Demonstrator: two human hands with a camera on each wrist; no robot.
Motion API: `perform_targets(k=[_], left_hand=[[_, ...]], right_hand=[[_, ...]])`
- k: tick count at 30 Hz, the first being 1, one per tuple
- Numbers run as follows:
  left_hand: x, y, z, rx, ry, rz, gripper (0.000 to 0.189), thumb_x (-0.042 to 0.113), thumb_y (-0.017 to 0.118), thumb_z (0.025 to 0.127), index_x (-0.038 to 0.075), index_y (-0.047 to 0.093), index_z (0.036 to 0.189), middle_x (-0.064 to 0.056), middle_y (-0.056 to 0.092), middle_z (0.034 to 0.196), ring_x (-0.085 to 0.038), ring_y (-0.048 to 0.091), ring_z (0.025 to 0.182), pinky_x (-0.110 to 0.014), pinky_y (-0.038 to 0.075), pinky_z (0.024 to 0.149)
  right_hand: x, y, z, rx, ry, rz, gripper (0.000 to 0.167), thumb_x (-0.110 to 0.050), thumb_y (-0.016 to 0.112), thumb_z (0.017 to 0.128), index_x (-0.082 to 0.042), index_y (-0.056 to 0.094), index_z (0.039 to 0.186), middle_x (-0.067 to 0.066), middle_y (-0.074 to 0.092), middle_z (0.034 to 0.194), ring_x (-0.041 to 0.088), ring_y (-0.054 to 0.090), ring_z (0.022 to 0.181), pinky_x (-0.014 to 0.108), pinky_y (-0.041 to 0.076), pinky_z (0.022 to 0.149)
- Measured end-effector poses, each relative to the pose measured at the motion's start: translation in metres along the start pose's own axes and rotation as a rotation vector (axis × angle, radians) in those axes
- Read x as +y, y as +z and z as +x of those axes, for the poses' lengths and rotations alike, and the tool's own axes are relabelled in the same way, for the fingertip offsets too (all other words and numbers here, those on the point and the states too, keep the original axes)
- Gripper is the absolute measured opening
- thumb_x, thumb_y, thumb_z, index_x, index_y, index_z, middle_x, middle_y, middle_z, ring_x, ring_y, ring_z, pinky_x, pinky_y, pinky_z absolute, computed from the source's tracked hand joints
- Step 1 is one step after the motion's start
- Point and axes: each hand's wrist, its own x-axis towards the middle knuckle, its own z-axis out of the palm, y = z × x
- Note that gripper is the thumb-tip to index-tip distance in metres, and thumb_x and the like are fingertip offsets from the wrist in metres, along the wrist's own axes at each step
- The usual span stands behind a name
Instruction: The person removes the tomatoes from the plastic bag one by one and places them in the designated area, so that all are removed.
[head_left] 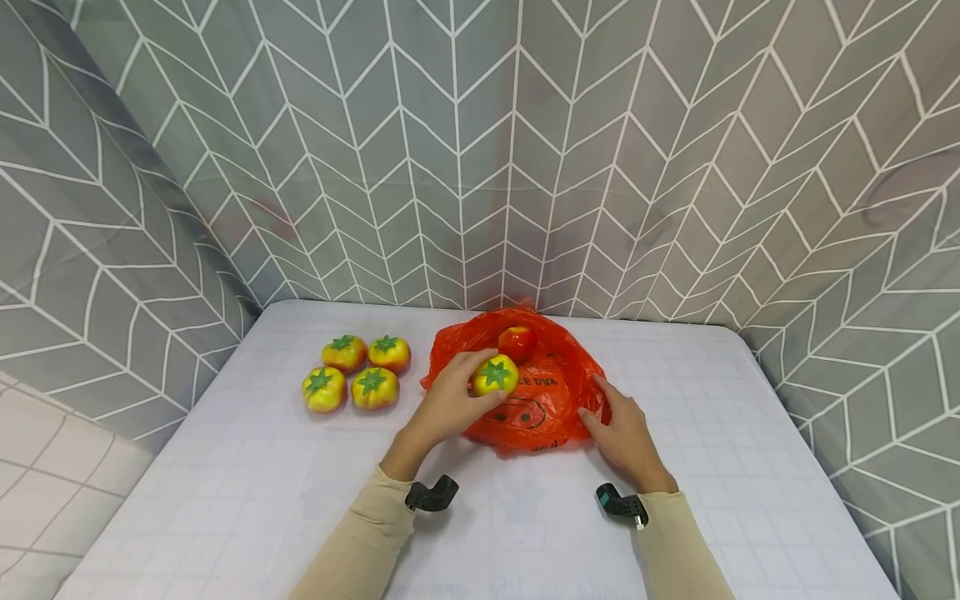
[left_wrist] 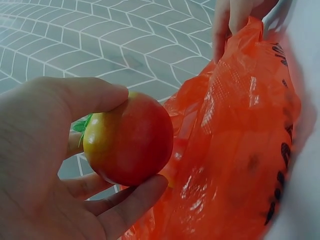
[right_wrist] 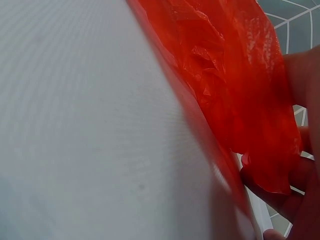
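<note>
left grip (head_left: 448,400): fingers curled | right grip (head_left: 622,433): pinching | forearms (head_left: 360,533): angled inward

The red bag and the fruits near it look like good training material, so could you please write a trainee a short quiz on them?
1. How many fruits lie on the table to the left of the red bag?
2. True or false: the right hand grips the bag.
3. The left hand holds: (a) nothing; (b) a yellow-and-red fruit; (c) a folded cloth.

Key: 1. Four. 2. True. 3. b.
</note>
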Motion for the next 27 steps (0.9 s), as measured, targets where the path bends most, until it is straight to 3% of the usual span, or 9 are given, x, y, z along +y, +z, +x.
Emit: perform_targets(k=[13,27], left_hand=[[-0.008,-0.016,-0.002,0.050,-0.060,0.031,0.064,0.040,0.074,0.088,0.027,0.050,0.146,0.000,0.052,0.138,-0.020,0.052,0.121,-0.050,0.050,0.099],[-0.011,-0.025,0.000,0.061,-0.089,0.019,0.066,0.041,0.074,0.088,0.023,0.050,0.147,-0.002,0.050,0.142,-0.024,0.050,0.125,-0.054,0.049,0.099]], right_hand=[[0.001,0.000,-0.001,0.006,0.008,-0.001,0.067,-0.028,0.063,0.096,-0.008,0.037,0.154,0.024,0.048,0.147,0.045,0.045,0.128,0.066,0.035,0.106],[0.001,0.001,-0.001,-0.001,0.017,-0.010,0.068,-0.029,0.062,0.097,-0.008,0.035,0.155,0.023,0.046,0.148,0.044,0.043,0.130,0.065,0.034,0.107]])
